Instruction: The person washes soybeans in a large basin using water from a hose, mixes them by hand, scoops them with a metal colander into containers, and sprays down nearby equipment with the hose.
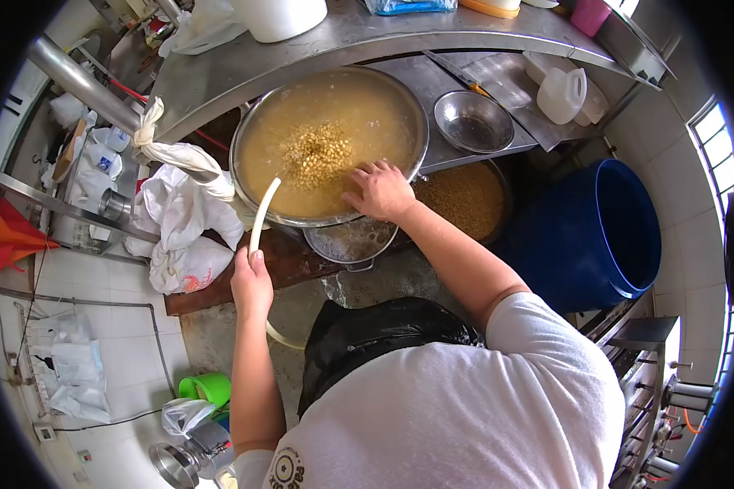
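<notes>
My left fingers [258, 257] hug the hose [261, 213] below its tip (prob bendy, slick), right fingers [365, 174] spread over the bowl [426, 138].

And the beans [322, 147] sit in the basin [426, 134] | pot [351, 247] under its near edge | bowl [475, 126] to its right | barrel [550, 244] farther right | sacks [189, 216] left

The person is wearing a white short-sleeved T-shirt [457, 399]; its right sleeve [538, 334] is ending above the elbow. A dark circular emblem [285, 468] with lettering is marking the left side. A glossy, creased black apron [383, 330] is covering the front.
</notes>
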### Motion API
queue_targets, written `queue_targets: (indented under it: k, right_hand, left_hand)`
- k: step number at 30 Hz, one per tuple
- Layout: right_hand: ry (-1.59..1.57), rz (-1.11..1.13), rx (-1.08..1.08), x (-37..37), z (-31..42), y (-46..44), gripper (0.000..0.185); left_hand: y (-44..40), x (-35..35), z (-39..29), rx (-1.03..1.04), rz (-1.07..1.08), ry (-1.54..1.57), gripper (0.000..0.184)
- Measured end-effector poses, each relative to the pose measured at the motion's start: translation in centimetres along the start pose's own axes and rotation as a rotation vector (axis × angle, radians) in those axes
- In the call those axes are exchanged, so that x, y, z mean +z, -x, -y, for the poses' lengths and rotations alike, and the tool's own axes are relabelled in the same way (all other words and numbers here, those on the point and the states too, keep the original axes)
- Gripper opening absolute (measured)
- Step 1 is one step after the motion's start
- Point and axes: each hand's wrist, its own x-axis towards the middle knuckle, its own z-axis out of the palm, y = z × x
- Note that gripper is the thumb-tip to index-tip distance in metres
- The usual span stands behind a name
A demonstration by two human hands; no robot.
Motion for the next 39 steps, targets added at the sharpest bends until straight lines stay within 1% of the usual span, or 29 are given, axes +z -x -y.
queue_targets:
  k: [2, 4, 5, 7, 8, 11, 13, 14, 16, 17, 19, 20, 21, 22, 23, 25, 26, 28, 32, 34, 39]
  right_hand:
    - [0.032, 0.002, 0.024, -0.1, 0.0, -0.1, 0.052]
    - [0.013, 0.089, 0.034, -1.0, 0.2, 0.0, 0.056]
    - [0.01, 0.09, 0.033, -1.0, 0.2, -0.1, 0.056]
    - [-0.005, 0.113, 0.031, -1.1, 0.1, -0.2, 0.057]
    - [-0.007, 0.114, 0.031, -1.2, 0.1, -0.2, 0.057]
    - [-0.035, 0.142, 0.03, -1.4, 0.1, -0.2, 0.061]
    - [-0.044, 0.162, 0.024, -1.5, 0.1, -0.4, 0.066]
    - [-0.043, 0.163, 0.024, -1.3, 0.1, -0.6, 0.066]
    - [-0.029, 0.172, 0.003, -0.5, -0.2, -1.2, 0.073]
    - [-0.029, 0.175, -0.001, 0.0, -0.3, -1.6, 0.073]
    - [0.068, 0.168, -0.094, 0.2, -0.2, -2.9, 0.083]
    - [0.068, 0.17, -0.096, 0.4, 0.0, -3.6, 0.083]
    - [0.071, 0.223, -0.094, -0.2, 0.7, -4.2, 0.085]
    - [0.075, 0.277, -0.091, -0.5, 1.2, -4.9, 0.088]
    - [0.073, 0.282, -0.092, -0.7, 1.7, -5.5, 0.088]
    - [0.081, 0.36, -0.127, -0.6, 2.3, -7.0, 0.092]
    - [0.079, 0.363, -0.13, -0.6, 2.6, -7.6, 0.092]
    - [0.121, 0.443, -0.109, -0.1, 3.1, -8.7, 0.094]
    - [0.18, 0.499, -0.101, 0.6, 3.5, -10.5, 0.097]
    - [0.174, 0.574, -0.041, 0.2, 3.7, -11.3, 0.097]
    - [0.184, 0.576, 0.014, 1.9, 2.7, -13.1, 0.088]
  left_hand:
    - [-1.4, 0.6, -0.5, -0.021, 0.032, 0.002, 0.047]
    - [-2.8, 1.7, -0.7, -0.048, 0.084, 0.01, 0.048]
    - [-3.3, 2.0, -0.6, -0.049, 0.083, 0.008, 0.048]
    - [-3.2, 1.2, -4.2, -0.193, 0.181, 0.039, 0.051]
    - [-3.7, 1.3, -4.5, -0.169, 0.201, -0.002, 0.054]
    - [-5.9, 1.7, -4.9, -0.178, 0.264, -0.041, 0.055]
    - [-6.9, 1.4, -6.4, -0.185, 0.286, -0.093, 0.055]
    - [-7.8, 1.5, -6.6, -0.174, 0.32, -0.13, 0.055]
    - [-9.1, 1.4, -7.7, -0.18, 0.382, -0.188, 0.057]
    - [-9.6, 1.7, -8.0, -0.184, 0.382, -0.186, 0.057]
    - [-10.7, 2.3, -8.5, -0.222, 0.419, -0.181, 0.056]
    - [-11.0, 2.7, -8.7, -0.242, 0.445, -0.174, 0.056]
    - [-11.6, 2.9, -8.9, -0.245, 0.445, -0.173, 0.056]
    - [-12.2, 3.1, -9.1, -0.264, 0.49, -0.188, 0.056]
    - [-12.6, 3.3, -9.1, -0.282, 0.536, -0.203, 0.056]
    - [-12.8, 3.3, -9.3, -0.317, 0.533, -0.197, 0.058]
    - [-13.0, 3.3, -9.4, -0.347, 0.526, -0.191, 0.06]
    - [-13.4, 3.6, -8.8, -0.36, 0.518, -0.17, 0.06]
    - [-13.7, 3.5, -8.7, -0.366, 0.5, -0.135, 0.061]
    - [-14.1, 3.7, -8.3, -0.381, 0.513, -0.119, 0.061]
    - [-14.9, 4.2, -7.2, -0.394, 0.536, -0.089, 0.06]
